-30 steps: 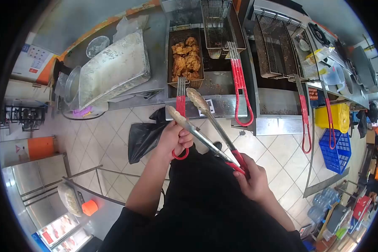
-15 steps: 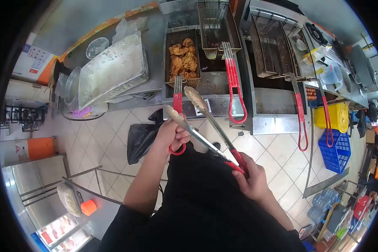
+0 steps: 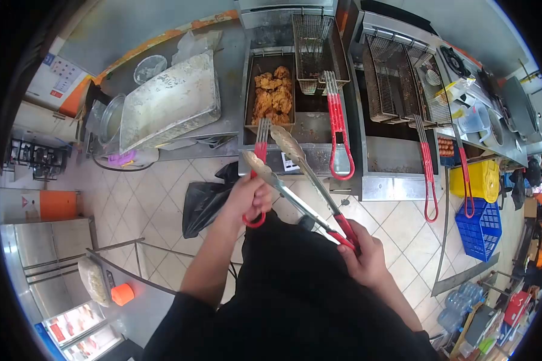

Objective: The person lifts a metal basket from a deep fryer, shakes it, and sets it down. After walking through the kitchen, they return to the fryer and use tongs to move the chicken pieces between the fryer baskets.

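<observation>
My left hand (image 3: 247,197) is wrapped round the red handle of a wire fryer basket (image 3: 251,117). Golden-brown fried chicken (image 3: 273,90) fills that basket at the fryer's left side. In my right hand (image 3: 364,256) are metal tongs (image 3: 316,180) with red grips, held by the handle end. Their jaws are spread apart and point toward the basket; the near jaw lies close to my left hand and the basket handle. Whether the tongs touch the handle I cannot tell.
An empty fryer basket (image 3: 314,51) with a red handle hangs to the right, and two more baskets (image 3: 386,75) sit in the second fryer. On the left counter a floury metal tray (image 3: 171,99) stands tilted. A black bag (image 3: 203,204) lies on the tiled floor, and a blue crate (image 3: 479,231) stands right.
The counter, fryers and baskets sit slightly lower and further right in view as the camera shifts. Both hands keep their holds on the basket handle and the tongs.
</observation>
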`<state>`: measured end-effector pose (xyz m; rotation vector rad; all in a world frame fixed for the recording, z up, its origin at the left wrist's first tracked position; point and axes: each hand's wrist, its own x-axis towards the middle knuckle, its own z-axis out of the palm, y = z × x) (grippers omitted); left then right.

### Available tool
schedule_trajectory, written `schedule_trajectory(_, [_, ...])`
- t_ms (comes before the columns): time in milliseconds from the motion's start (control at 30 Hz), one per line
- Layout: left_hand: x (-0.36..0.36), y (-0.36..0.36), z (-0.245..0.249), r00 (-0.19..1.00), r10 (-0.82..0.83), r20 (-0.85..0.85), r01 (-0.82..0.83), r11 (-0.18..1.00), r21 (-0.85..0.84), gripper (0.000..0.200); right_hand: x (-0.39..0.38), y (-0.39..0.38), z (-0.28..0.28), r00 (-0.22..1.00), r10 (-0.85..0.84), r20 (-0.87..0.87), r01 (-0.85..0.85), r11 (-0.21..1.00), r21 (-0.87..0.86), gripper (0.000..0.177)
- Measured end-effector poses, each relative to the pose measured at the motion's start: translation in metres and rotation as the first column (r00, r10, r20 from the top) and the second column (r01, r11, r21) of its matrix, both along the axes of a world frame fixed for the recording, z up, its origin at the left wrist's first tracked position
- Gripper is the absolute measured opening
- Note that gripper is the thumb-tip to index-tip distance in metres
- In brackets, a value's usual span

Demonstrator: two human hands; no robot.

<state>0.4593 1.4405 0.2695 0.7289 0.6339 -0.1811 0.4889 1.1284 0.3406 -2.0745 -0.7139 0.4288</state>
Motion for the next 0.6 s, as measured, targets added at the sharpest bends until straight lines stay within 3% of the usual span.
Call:
schedule_trajectory(33, [0.008,0.003,-0.003,0.999,0.014,-0.048,-0.009,0.994,0.105,0.017,0.000,0.000,0.002,1.000,0.003,-0.005,-0.003,1.000,0.010,0.050])
schedule_trajectory(67, [0.018,0.011,-0.005,0.999,0.016,-0.043,-0.011,0.994,0.107,0.017,0.000,0.001,0.003,1.000,0.007,-0.007,-0.007,1.000,0.022,0.050])
schedule_trajectory(133, [0.037,0.026,0.001,0.991,-0.061,0.123,0.045,0.990,0.132,0.019,0.000,0.001,0.005,1.000,0.022,0.004,-0.022,0.999,0.050,0.051])
schedule_trajectory(300, [0.036,0.017,0.039,0.972,-0.047,0.231,0.031,0.997,0.074,0.019,0.002,-0.001,0.005,0.995,0.068,0.073,-0.075,0.993,0.090,0.051])
schedule_trajectory(367, [0.032,0.012,0.057,0.976,0.006,0.219,-0.023,0.997,0.078,0.022,-0.003,-0.003,0.002,0.998,0.039,-0.041,-0.034,0.994,0.105,0.051])
schedule_trajectory(533, [0.047,0.014,0.076,0.957,0.008,0.290,-0.035,0.996,0.087,0.019,0.001,-0.011,0.003,0.999,0.047,-0.014,-0.046,0.995,0.090,0.050])
schedule_trajectory(600, [0.065,0.022,0.077,0.958,-0.006,0.286,-0.025,0.994,0.105,0.019,0.003,-0.012,0.007,0.996,0.034,-0.081,-0.031,0.998,0.046,0.050])
